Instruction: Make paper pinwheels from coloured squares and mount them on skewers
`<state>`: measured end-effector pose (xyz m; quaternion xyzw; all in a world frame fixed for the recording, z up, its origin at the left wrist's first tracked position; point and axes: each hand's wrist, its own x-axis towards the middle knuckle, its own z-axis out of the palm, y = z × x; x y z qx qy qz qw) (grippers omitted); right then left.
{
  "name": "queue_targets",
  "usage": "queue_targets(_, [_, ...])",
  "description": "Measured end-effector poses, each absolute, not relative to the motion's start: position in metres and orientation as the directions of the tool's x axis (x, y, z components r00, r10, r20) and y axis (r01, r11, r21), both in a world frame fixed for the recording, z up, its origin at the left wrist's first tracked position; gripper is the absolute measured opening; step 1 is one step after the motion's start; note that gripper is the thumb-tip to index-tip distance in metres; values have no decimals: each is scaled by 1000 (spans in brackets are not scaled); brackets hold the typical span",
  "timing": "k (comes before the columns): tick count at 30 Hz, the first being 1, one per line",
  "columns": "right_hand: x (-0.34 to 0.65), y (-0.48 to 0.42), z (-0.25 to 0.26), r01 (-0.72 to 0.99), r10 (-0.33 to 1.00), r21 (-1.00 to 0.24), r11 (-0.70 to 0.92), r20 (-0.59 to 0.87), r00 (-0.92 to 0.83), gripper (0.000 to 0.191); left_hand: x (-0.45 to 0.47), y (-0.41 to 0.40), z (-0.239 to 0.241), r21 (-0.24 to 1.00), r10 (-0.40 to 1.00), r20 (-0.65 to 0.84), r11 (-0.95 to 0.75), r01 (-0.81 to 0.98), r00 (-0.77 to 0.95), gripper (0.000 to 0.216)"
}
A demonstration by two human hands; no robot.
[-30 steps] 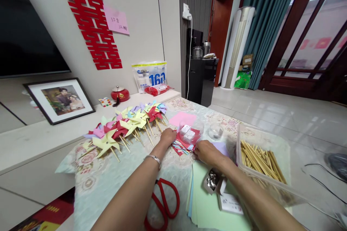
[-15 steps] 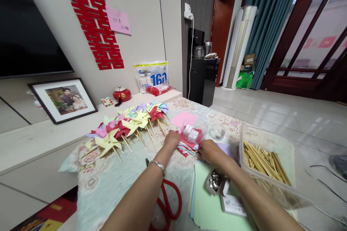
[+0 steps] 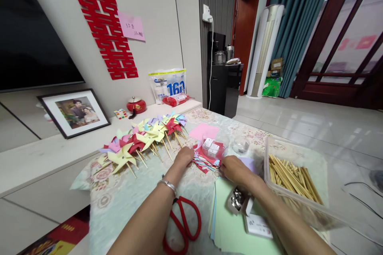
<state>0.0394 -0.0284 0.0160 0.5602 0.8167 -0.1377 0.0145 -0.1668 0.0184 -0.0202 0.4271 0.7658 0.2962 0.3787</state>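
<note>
A pile of cut coloured paper strips and pieces (image 3: pixel 206 164) lies between my two hands, its front edges uneven. My left hand (image 3: pixel 184 156) rests at the pile's left side, back of the hand up, its fingertips hidden. On the opposite side, the curled fingers of my right hand (image 3: pixel 233 168) hold the pile's right edge. On top of the red paper stands a clear round container (image 3: pixel 222 149) with small white boxes (image 3: pixel 210 147) in it. Red-handled scissors (image 3: pixel 189 223) lie beside my left forearm.
Finished paper pinwheels (image 3: pixel 146 139) on sticks lie at the left. A clear bin (image 3: pixel 321 175) of wooden sticks (image 3: pixel 295 177) stands at the right. Green sheets (image 3: pixel 227 231) lie in front, under a small box of metal fasteners (image 3: pixel 237 200). Pink paper (image 3: pixel 203 130) lies behind.
My left hand has shifted slightly left along the pile's edge, uncovering more of the scissors' handles. My right hand has hardly moved. The view has turned a little.
</note>
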Motion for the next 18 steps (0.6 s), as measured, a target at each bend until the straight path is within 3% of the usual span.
queue_targets(3, [39,-28,14,916,911,-218,337,-171,-376,28,-164,14,-16,767,811,-500,578,280,-303,38])
queue_targets(5, [39,-28,14,913,910,-223,341,-165,-380,28,-161,11,-16,781,791,-538,598,180,-290,38])
queue_targets(12, [41,-28,11,905,903,-214,367,-153,-402,27,-155,-4,-19,877,801,-479,452,-162,-359,38])
queue_targets(18, [39,-36,17,904,901,-184,385,-138,-412,24,-158,-15,-19,905,770,-401,250,-344,-496,31])
